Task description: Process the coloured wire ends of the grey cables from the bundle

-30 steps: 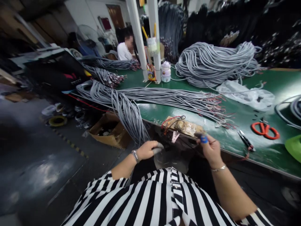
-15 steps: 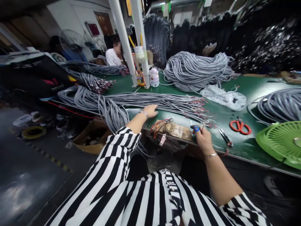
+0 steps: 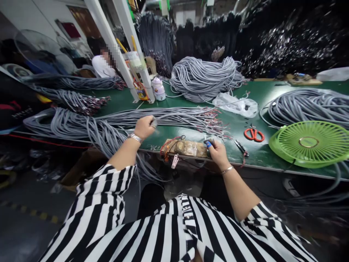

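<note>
My left hand (image 3: pixel 144 128) is closed at the near side of a long bundle of grey cables (image 3: pixel 174 112). Pinched at its fingertips is a grey cable (image 3: pixel 166 116), which runs off to the right above the bundle; the fingertips are slightly blurred. At the table's front edge, my right hand (image 3: pixel 218 153) is closed by the right end of a taped wooden block (image 3: pixel 192 148). Blue wrapping shows on one finger, with something dark at the fingertips; I cannot make out what they hold. Red and black wires (image 3: pixel 167 148) and a pink clip (image 3: pixel 175 161) are at the block's left end.
Red-handled scissors (image 3: pixel 254 134), small snips (image 3: pixel 241 148) and a green fan (image 3: pixel 308 143) are to the right. Behind lie a large grey cable coil (image 3: pixel 204 77) and a plastic bag (image 3: pixel 236 103). White posts (image 3: pixel 132 47) rise at the back; beyond them sits a person (image 3: pixel 102 65).
My view has swung to the right. My left hand, previously spread at the cable bundle, is now closed on a cable and farther left from my right hand. My right hand stays by the block.
</note>
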`<move>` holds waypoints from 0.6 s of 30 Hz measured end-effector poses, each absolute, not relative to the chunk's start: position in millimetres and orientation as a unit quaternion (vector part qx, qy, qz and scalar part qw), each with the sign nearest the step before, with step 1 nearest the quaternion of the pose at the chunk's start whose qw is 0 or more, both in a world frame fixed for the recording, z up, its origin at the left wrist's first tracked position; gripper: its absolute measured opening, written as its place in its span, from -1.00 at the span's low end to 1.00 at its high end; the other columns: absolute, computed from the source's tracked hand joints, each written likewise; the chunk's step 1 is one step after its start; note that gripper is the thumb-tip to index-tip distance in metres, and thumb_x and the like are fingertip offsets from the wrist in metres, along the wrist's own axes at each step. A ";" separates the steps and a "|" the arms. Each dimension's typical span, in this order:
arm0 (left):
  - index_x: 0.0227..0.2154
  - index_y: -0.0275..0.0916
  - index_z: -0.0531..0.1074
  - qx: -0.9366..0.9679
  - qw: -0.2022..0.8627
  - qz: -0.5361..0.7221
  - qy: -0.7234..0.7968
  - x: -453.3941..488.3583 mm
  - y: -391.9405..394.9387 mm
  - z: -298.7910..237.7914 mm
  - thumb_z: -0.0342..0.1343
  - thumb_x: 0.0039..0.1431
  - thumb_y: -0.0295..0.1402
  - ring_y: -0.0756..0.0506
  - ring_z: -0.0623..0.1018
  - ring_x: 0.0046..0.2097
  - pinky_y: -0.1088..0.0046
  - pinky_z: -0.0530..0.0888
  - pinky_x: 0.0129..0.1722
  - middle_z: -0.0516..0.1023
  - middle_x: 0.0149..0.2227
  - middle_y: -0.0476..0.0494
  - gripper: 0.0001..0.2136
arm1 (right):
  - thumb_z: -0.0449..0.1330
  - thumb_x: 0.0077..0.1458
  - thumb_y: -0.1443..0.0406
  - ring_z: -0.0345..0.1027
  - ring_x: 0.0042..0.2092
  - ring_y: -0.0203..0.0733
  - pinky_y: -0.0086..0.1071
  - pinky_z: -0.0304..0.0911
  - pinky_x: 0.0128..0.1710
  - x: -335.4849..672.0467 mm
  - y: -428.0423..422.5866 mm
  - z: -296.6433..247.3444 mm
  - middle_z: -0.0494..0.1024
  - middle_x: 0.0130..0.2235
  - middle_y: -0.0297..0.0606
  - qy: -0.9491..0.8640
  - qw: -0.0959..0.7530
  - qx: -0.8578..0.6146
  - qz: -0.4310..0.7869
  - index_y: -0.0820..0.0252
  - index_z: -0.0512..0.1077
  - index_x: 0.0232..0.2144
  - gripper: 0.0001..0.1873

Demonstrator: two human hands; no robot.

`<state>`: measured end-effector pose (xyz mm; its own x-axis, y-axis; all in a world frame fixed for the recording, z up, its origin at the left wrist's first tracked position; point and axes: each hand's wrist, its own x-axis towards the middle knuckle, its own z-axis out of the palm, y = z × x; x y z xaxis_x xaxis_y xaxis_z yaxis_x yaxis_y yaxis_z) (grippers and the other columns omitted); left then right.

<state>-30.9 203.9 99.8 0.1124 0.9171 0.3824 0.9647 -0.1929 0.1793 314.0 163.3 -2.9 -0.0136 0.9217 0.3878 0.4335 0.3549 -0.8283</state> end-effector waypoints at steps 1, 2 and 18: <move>-0.33 -0.33 0.42 -0.728 0.055 -0.252 -0.635 -32.3 193.4 110.1 -0.06 0.31 -0.15 -0.01 0.34 -0.35 0.48 0.27 -0.28 0.45 -0.42 -0.06 -0.68 | 0.11 0.11 0.08 0.19 -0.45 -0.24 -0.37 0.10 -0.41 314.3 163.4 -3.3 0.40 -0.53 -0.32 -0.664 0.486 -0.508 0.254 0.17 0.46 -0.46 -0.69; -0.37 -0.33 0.42 -0.728 0.049 -0.274 -0.626 -31.9 182.0 119.4 -0.04 0.30 -0.11 0.01 0.30 -0.39 0.49 0.25 -0.31 0.40 -0.47 -0.02 -0.64 | 0.11 0.11 0.08 0.19 -0.45 -0.24 -0.37 0.11 -0.41 314.7 163.6 -4.2 0.40 -0.54 -0.33 -0.661 0.489 -0.508 0.256 0.18 0.47 -0.45 -0.69; -0.18 -0.20 0.47 -0.793 -0.404 -0.247 -0.382 67.7 -0.3 49.8 0.00 0.27 -0.27 -0.09 0.55 -0.29 0.41 0.46 -0.25 0.56 -0.30 -0.17 -0.80 | 0.14 0.05 0.10 0.26 -0.46 -0.26 -0.37 0.17 -0.40 316.6 165.2 -10.2 0.48 -0.50 -0.29 -0.636 0.488 -0.548 0.238 0.24 0.51 -0.42 -0.68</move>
